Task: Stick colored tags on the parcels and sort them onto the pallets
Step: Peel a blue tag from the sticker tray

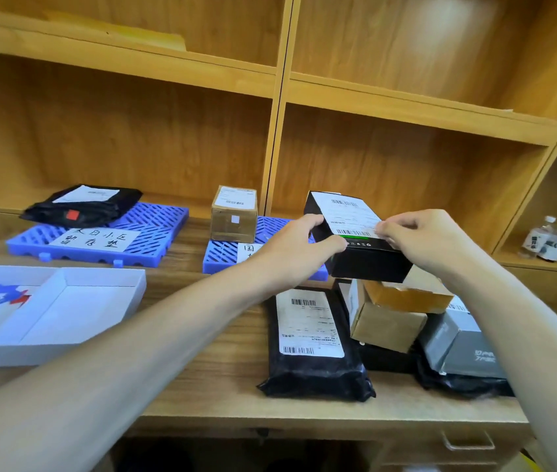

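A black box [369, 260] with a white shipping label is held above the parcel pile, tilted. My left hand [299, 245] grips its left side. My right hand [422, 238] holds its right side, with the fingertips pinching at the label's lower right corner. The left blue pallet [154, 229] carries a black bag parcel [83, 206] with a red tag. On the right blue pallet [219, 257] stands a brown carton [234, 218] with a white tag. A black bag parcel [314, 342], cardboard boxes [389, 321] and a grey box [457, 349] lie below the held box.
A white open tray [76, 321] with blue and red tags sits at the left of the wooden table [202, 335]. Wooden shelving [280, 97] rises behind. Bottles and small items [549, 243] stand in a shelf at right.
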`<state>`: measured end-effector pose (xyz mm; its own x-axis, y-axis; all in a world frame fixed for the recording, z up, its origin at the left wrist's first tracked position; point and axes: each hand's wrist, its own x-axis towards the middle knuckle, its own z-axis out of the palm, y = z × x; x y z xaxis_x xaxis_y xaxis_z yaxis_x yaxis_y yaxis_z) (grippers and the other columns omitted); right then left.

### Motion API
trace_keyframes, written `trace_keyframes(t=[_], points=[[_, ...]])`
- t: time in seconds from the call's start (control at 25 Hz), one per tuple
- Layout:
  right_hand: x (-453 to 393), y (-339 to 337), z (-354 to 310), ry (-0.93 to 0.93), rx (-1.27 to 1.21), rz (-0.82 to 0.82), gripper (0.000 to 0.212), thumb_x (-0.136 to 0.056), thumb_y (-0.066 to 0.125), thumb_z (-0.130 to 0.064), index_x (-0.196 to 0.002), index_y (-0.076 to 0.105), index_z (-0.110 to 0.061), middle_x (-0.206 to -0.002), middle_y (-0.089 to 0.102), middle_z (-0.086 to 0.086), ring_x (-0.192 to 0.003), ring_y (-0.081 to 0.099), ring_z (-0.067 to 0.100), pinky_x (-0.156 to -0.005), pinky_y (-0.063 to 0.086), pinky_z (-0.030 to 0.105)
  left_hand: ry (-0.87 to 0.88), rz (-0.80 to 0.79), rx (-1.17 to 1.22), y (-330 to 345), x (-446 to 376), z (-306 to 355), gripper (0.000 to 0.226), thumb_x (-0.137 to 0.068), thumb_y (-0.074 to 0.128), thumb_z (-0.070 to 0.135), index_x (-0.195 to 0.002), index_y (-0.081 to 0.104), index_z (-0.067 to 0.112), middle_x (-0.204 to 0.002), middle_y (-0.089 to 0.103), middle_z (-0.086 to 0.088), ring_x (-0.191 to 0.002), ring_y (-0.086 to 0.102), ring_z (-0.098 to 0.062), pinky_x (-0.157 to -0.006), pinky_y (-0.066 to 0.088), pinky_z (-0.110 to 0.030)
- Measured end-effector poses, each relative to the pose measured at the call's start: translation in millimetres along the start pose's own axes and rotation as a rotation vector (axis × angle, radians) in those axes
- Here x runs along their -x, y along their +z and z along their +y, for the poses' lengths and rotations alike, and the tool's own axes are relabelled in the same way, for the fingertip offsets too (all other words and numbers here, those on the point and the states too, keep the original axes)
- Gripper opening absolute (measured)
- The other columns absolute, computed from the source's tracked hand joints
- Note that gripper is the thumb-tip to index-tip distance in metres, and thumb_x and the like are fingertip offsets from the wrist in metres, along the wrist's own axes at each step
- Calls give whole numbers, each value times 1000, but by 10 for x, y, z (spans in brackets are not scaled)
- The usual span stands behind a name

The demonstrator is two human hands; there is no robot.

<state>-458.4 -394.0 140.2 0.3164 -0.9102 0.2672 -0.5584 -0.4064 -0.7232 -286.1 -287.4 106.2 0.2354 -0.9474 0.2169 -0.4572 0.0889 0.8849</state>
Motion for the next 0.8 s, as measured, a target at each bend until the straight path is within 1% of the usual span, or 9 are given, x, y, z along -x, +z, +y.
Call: trace_keyframes(t=[0.12, 0.2, 0.32, 0.4, 0.48, 0.56, 0.64, 0.76, 0.8], points=[[19, 263, -182, -54, -24, -46, 30, -91, 64, -32, -90, 74, -4, -99, 71, 19, -76, 50, 18, -69, 38, 32, -6, 48, -20, -271, 109, -134, 52, -80, 59, 43, -130, 60, 29, -123, 67, 20, -118, 61, -7, -108, 43, -32], [25, 446, -280, -93, -48, -82, 30, -89, 64, -31, -87, 73, -3, -85, 69, 20, -73, 48, 18, -68, 37, 31, 4, 65, -22, -444, 204, -201, 46, -83, 58, 34, -128, 64, 25, -122, 69, 17, -118, 61, -4, -107, 43, -29], [66, 725, -432, -142, -42, -147, 25, -90, 65, -30, -80, 71, -8, -66, 64, -5, -66, 50, 17, -59, 39, 22, -32, 79, -32, -682, 389, -294, 34, -91, 55, 15, -121, 69, 22, -115, 72, 18, -108, 64, 1, -92, 49, -17], [116, 935, -529, -142, -55, -176, 19, -92, 67, -28, -75, 69, -19, -71, 69, -15, -71, 61, 14, -63, 48, 22, -57, 109, -51, -811, 490, -377, 31, -90, 53, 11, -112, 73, 19, -104, 74, 21, -94, 66, 4, -80, 49, -14], [158, 1173, -572, -149, -63, -210, 20, -91, 66, -26, -72, 68, -19, -74, 71, -12, -75, 63, 17, -69, 51, 29, -99, 143, -60, -924, 576, -509, 28, -89, 53, 11, -107, 74, 17, -92, 73, 21, -78, 63, 8, -73, 46, -11], [202, 1386, -585, -164, -57, -232, 23, -91, 65, -25, -72, 67, -12, -71, 70, -6, -73, 62, 25, -69, 50, 32, -132, 162, -73, -1007, 661, -632, 30, -87, 54, 14, -109, 74, 17, -97, 74, 19, -88, 67, 3, -85, 50, -15], [239, 1577, -565, -141, -77, -235, 22, -90, 67, -25, -72, 66, -13, -77, 72, -5, -82, 68, 25, -80, 54, 38, -156, 168, -56, -1049, 749, -757, 36, -84, 53, 15, -114, 74, 19, -108, 75, 15, -102, 68, -7, -98, 50, -24], [321, 1847, -466, -131, -86, -270, 16, -88, 68, -28, -80, 71, -14, -81, 75, -5, -86, 72, 23, -84, 57, 42, -202, 162, -27, -1043, 865, -962, 41, -88, 51, 8, -122, 70, 22, -108, 73, 16, -81, 63, 5, -83, 45, -18], [350, 1940, -422, -121, -87, -267, 16, -87, 69, -28, -82, 72, -13, -82, 76, -4, -87, 72, 23, -85, 57, 42, -222, 165, -29, -1036, 897, -1034, 42, -88, 50, 9, -123, 70, 22, -109, 73, 16, -83, 63, 5, -82, 44, -18]])
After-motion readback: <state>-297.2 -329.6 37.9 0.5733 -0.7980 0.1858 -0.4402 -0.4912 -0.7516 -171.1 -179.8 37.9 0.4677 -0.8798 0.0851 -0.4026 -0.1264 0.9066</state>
